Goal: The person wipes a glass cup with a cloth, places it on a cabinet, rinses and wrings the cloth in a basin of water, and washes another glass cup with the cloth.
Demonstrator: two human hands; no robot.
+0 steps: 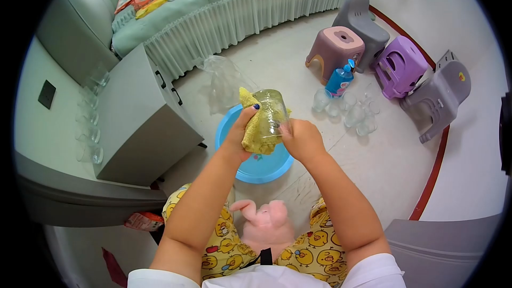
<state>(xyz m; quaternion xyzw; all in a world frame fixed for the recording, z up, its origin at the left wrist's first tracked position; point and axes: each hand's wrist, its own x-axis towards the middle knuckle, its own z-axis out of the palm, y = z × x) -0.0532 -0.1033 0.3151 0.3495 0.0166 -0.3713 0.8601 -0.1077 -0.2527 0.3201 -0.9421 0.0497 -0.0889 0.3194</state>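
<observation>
A clear drinking glass (pixel 273 108) is held tilted above a blue basin (pixel 265 173) on the floor. My left hand (pixel 238 134) is closed on a yellow cloth (pixel 250 137), its thumb over the cloth, which lies against the glass's side and shows through it. From the other side, my right hand (pixel 305 141) grips the glass near its lower right end; some of its fingertips are seen through the glass. Whether the cloth also reaches inside the glass I cannot tell.
Several glasses (pixel 353 116) and a blue pump bottle (pixel 340 81) stand on the floor at right, near plastic stools (pixel 335 42). More glasses (pixel 88 128) line a grey cabinet (pixel 144 122) at left. A clear plastic bag (pixel 221 80) lies behind the basin. A pink plush toy (pixel 268 224) sits between my knees.
</observation>
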